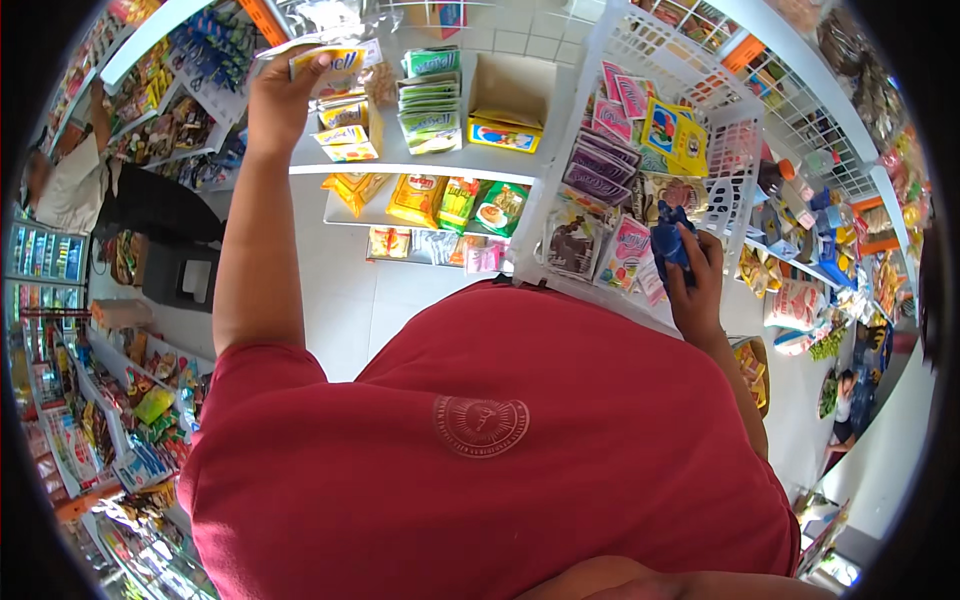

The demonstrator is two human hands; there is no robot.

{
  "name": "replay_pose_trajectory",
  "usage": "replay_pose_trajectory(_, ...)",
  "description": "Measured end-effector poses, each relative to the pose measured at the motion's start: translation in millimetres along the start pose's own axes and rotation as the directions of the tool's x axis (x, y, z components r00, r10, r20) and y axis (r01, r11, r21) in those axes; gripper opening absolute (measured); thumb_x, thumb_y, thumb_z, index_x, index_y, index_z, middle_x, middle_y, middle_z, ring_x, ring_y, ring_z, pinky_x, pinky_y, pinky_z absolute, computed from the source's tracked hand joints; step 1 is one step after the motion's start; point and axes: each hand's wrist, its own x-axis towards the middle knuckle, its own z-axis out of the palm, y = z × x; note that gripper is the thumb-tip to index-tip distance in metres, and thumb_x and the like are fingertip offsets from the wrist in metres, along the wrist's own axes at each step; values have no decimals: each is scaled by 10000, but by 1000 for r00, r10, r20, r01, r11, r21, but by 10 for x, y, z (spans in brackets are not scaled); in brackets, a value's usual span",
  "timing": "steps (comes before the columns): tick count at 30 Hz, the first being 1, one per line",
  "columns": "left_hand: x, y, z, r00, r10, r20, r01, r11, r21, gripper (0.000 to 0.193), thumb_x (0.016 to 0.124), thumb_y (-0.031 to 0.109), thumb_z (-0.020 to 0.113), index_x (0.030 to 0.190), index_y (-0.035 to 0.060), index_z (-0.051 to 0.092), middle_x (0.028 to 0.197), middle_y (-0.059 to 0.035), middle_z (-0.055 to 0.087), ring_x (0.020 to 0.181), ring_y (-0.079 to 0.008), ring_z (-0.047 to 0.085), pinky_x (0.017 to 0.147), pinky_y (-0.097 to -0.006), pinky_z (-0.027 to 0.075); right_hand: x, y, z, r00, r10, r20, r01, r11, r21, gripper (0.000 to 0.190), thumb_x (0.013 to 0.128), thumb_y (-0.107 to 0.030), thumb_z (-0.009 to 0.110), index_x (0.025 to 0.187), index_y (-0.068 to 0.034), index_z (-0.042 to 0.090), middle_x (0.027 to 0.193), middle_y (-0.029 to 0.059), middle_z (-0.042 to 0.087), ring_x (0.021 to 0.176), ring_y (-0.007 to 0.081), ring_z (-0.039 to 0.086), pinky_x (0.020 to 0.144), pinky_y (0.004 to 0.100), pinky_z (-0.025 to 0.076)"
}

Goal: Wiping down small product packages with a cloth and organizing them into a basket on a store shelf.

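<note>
My left hand [281, 94] is raised over the left end of a white shelf and grips a yellow sachet [341, 61] between thumb and fingers. Just below it, more yellow sachets [343, 135] stand in an open box. A row of green sachets [429, 101] is to the right of them. My right hand [696, 274] holds a bunched dark blue cloth [670, 244] over the near right corner of a white plastic basket [592, 97]. Inside the basket are pink sachets [626, 101], purple sachets [600, 169], yellow packs [675, 135] and a brown-and-white packet [571, 240].
An open cardboard box [514, 90] with yellow packs stands on the white shelf [375, 159]. Snack and noodle packets [416, 199] fill a lower shelf. Stocked shelves [795, 247] flank me. Another person [71, 187] is at far left; a small figure [844, 412] is far right.
</note>
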Motion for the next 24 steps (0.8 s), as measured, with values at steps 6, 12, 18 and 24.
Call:
replay_pose_trajectory(6, -241, -720, -60, 989, -142, -50, 145, 987, 73, 270, 882, 241, 690, 1043, 25, 673, 855, -17, 667, 680, -72, 590, 550, -216, 480, -9, 12, 13, 997, -37, 63, 39, 999, -31, 497, 830, -19, 587, 1316, -90, 510, 1248, 188, 422, 1153, 348, 452, 988, 394, 370)
replay_pose_trajectory(12, -264, -876, -105, 972, -128, -198, 116, 991, -68, 208, 884, 182, 683, 1025, 29, 689, 861, -25, 675, 678, -71, 577, 569, -223, 472, -13, -2, -4, 997, -51, 61, 54, 997, -51, 493, 818, -19, 604, 1298, -107, 532, 1222, 193, 439, 1120, 353, 474, 958, 395, 396)
replay_pose_trajectory(18, -187, -1034, -162, 975, -122, -188, 105, 990, -96, 198, 913, 166, 641, 1046, 22, 662, 955, -51, 658, 815, -122, 626, 665, -251, 509, -19, -9, 12, 996, -57, 70, 60, 997, -50, 499, 796, -17, 630, 1279, -120, 554, 1183, 193, 463, 1077, 357, 501, 926, 395, 425)
replay_pose_trajectory(24, -276, -1490, -152, 941, 316, -123, -201, 813, 546, 197, 894, 72, 598, 1089, 40, 596, 1174, -89, 553, 1003, -183, 561, 835, -281, 471, 23, -29, 15, 992, -46, 114, 46, 999, 6, 512, 780, -2, 635, 1273, -112, 556, 1174, 187, 468, 1068, 353, 503, 926, 390, 425)
